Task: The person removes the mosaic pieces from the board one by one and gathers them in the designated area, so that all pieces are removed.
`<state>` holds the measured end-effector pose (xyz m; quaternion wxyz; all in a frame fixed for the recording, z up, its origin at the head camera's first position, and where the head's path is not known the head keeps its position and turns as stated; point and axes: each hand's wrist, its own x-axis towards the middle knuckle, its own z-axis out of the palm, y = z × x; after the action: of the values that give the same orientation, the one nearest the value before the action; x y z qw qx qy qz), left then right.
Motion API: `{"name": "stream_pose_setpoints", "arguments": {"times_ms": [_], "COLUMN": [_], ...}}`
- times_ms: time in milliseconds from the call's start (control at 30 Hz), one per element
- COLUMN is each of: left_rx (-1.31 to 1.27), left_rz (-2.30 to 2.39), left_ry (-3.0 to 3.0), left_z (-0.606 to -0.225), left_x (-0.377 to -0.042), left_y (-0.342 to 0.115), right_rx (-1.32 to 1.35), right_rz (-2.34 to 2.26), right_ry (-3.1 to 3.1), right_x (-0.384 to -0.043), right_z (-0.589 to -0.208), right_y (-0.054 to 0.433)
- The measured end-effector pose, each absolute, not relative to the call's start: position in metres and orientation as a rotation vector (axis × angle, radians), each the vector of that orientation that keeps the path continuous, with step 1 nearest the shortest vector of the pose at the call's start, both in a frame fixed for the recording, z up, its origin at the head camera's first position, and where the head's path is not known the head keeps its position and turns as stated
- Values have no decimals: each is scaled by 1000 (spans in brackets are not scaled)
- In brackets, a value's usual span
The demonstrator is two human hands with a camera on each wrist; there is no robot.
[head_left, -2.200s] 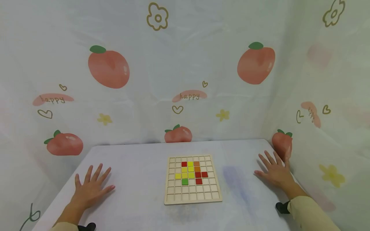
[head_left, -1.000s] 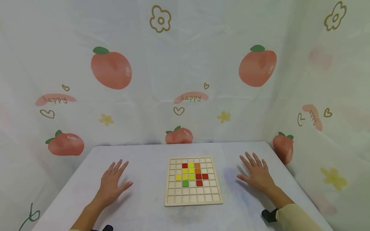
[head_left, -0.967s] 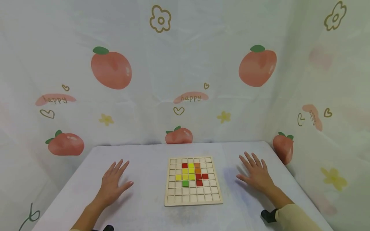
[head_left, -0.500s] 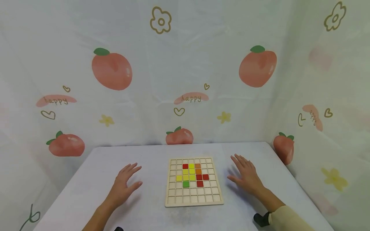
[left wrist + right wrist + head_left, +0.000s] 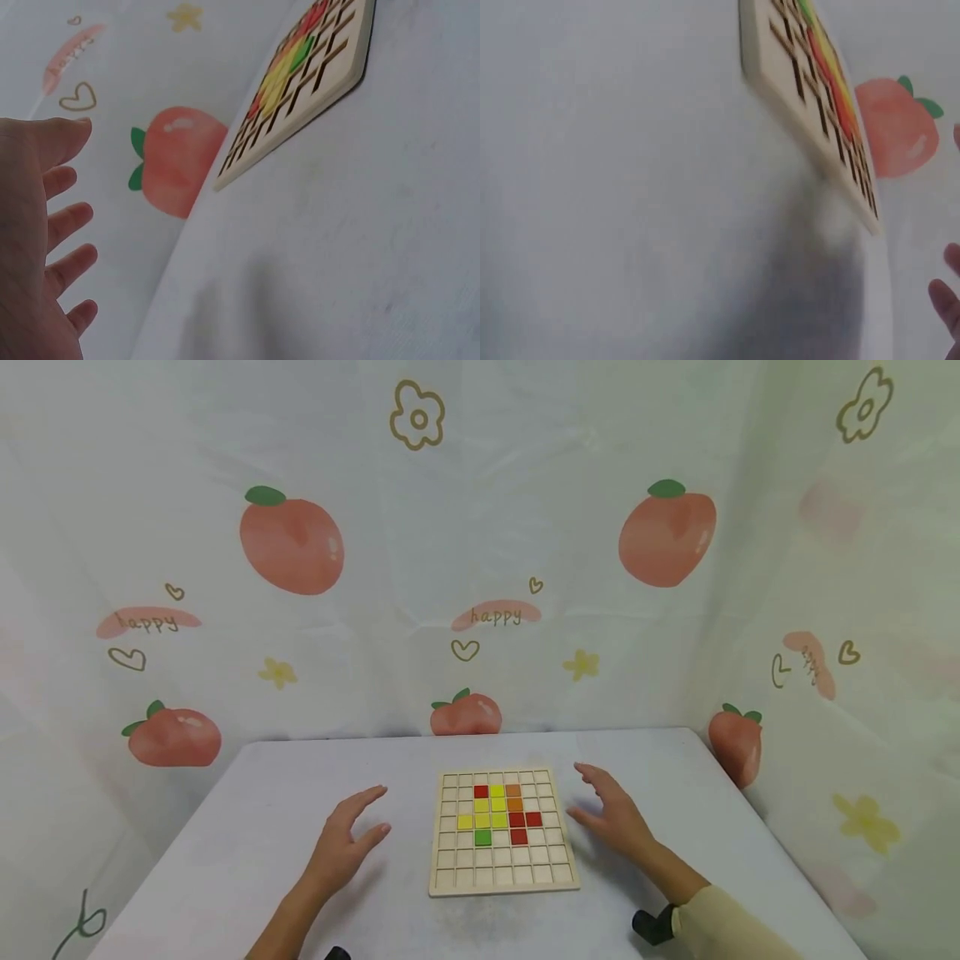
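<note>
A pale wooden grid board (image 5: 504, 877) lies flat on the white table, its square cells partly filled with small coloured tiles. Yellow tiles (image 5: 482, 821) sit in the middle, with red tiles (image 5: 517, 837) and orange tiles (image 5: 513, 804) to their right, one green tile (image 5: 483, 837) below, and a lone red one at the top. To the board's left hovers my left hand (image 5: 345, 843), thumb and fingers apart and holding nothing. My right hand (image 5: 618, 818) is just off the board's right edge, also holding nothing, with its fingers slightly bent.
The white table (image 5: 315, 760) reaches back to a pale curtain (image 5: 480, 527) printed with peaches, hearts and flowers. Another stretch of the curtain runs along the right side. Black wrist mounts show at both forearms, one of them a black camera mount (image 5: 652, 925) by the right sleeve.
Both hands have moved inward from the table's sides toward the board, left hand rightward and right hand leftward. Their spread fingers have turned to face the board, which stays in place.
</note>
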<state>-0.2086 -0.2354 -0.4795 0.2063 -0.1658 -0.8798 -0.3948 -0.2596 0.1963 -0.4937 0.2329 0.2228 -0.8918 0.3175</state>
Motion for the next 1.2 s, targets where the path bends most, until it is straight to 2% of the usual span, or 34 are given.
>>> {"name": "stream_pose_setpoints", "arguments": {"times_ms": [333,967,1200], "left_rx": [-352,-191,-305], "left_rz": [-1240,-1407,-1373], "left_ry": [-2489,-2576,-2683], "left_z": [-486,-498,-510], "left_x": [-206,-215,-220], "left_y": [-215,-195,-194], "right_rx": [315,323,307], "right_rz": [1281,1419,1376], "right_ry": [-2500,-2649,-2741], "right_x": [-264,-275,-275], "right_z": [-486,-500,-505], "right_y": [167,140,137]}}
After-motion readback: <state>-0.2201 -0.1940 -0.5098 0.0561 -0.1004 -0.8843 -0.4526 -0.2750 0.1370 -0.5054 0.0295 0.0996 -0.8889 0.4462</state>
